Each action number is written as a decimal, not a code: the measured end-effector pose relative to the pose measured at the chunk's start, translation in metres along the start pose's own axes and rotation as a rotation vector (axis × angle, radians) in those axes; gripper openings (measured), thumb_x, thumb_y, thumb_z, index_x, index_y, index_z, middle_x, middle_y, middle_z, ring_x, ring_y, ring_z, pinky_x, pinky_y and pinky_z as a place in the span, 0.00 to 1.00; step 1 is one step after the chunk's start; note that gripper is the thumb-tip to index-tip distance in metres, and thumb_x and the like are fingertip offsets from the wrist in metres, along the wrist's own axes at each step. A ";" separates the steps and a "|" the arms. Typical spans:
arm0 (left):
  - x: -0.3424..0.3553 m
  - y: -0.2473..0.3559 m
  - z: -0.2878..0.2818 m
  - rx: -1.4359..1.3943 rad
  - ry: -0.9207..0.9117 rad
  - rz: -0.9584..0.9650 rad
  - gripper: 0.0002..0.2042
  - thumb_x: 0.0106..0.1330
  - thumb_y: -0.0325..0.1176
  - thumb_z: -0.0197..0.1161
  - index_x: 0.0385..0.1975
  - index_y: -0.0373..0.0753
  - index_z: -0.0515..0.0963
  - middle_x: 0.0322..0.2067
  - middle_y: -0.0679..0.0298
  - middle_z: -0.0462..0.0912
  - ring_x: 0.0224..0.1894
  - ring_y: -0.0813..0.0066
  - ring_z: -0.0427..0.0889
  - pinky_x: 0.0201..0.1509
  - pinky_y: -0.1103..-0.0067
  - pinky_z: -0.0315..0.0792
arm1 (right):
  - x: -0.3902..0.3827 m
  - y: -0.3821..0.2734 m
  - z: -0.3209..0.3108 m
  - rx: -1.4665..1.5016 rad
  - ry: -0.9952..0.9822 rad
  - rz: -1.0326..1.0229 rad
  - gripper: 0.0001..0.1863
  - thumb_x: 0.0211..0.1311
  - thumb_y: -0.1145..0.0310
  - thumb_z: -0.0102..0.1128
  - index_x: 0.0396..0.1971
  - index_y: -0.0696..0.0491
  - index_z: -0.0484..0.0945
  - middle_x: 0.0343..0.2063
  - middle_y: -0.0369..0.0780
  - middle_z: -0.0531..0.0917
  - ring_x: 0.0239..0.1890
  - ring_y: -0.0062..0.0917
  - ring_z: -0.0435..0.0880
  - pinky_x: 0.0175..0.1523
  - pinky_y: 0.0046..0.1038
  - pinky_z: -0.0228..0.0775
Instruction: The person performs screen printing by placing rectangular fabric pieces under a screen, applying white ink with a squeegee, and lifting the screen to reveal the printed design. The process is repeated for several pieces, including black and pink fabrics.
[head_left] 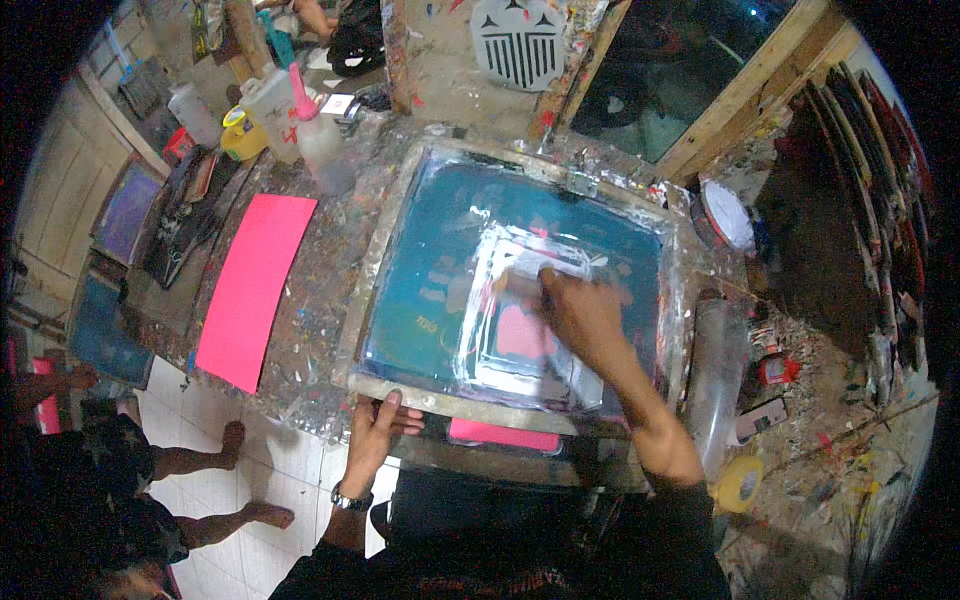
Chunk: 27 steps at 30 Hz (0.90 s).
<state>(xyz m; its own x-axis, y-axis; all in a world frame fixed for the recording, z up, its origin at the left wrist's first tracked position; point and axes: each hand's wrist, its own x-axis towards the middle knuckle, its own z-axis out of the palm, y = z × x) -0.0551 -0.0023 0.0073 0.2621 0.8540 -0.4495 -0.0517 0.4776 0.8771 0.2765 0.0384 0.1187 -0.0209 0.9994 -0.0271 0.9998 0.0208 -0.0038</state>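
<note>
A screen printing frame (367,290) with blue-green mesh (420,260) lies on the paint-stained table in front of me. White ink (480,330) is smeared around a rectangular area of the mesh, and pink shows through its middle. My right hand (585,310) is closed around what looks like a squeegee (515,285), blurred and partly hidden, pressed on the inked area. At the frame's near left corner, my left hand (375,425) grips the edge, thumb on top and fingers by the underside. A pink sheet (505,434) sticks out below the near edge.
Another pink sheet (258,290) lies left of the frame. Behind it stand a pink-nozzled squeeze bottle (320,145) and a yellow tape roll (242,135). A tub of white ink (726,215), a clear roll (715,375) and a phone (762,419) are at right. Someone's bare legs (195,460) show lower left.
</note>
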 end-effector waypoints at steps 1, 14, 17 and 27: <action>-0.001 0.001 0.000 0.002 0.001 -0.001 0.21 0.77 0.44 0.56 0.45 0.28 0.64 0.35 0.41 0.84 0.33 0.56 0.89 0.36 0.69 0.85 | 0.019 0.013 0.008 -0.017 0.152 -0.036 0.15 0.66 0.58 0.58 0.47 0.51 0.76 0.32 0.47 0.86 0.34 0.44 0.87 0.42 0.51 0.76; 0.000 0.000 0.002 0.037 0.028 -0.005 0.20 0.78 0.44 0.55 0.47 0.27 0.67 0.34 0.45 0.85 0.32 0.60 0.88 0.35 0.72 0.84 | -0.090 -0.032 0.037 0.018 0.113 -0.210 0.21 0.65 0.61 0.62 0.54 0.54 0.74 0.32 0.41 0.87 0.36 0.38 0.88 0.66 0.52 0.64; -0.002 0.000 -0.006 0.092 0.004 0.011 0.23 0.77 0.47 0.56 0.44 0.26 0.69 0.32 0.43 0.85 0.31 0.58 0.88 0.34 0.72 0.84 | -0.059 -0.029 0.007 0.106 0.013 -0.171 0.19 0.65 0.57 0.63 0.47 0.54 0.74 0.28 0.43 0.86 0.34 0.43 0.87 0.64 0.52 0.66; -0.002 0.005 0.001 0.081 0.033 0.025 0.24 0.76 0.48 0.56 0.43 0.26 0.65 0.31 0.42 0.84 0.30 0.57 0.89 0.33 0.70 0.85 | -0.061 -0.033 0.033 0.005 0.070 -0.086 0.20 0.65 0.52 0.63 0.45 0.51 0.72 0.28 0.46 0.86 0.35 0.43 0.88 0.64 0.54 0.66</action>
<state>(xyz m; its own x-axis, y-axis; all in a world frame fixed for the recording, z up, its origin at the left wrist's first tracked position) -0.0553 -0.0019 0.0127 0.2302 0.8722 -0.4316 0.0210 0.4389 0.8983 0.2448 -0.0245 0.0876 -0.1057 0.9935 0.0429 0.9943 0.1061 -0.0081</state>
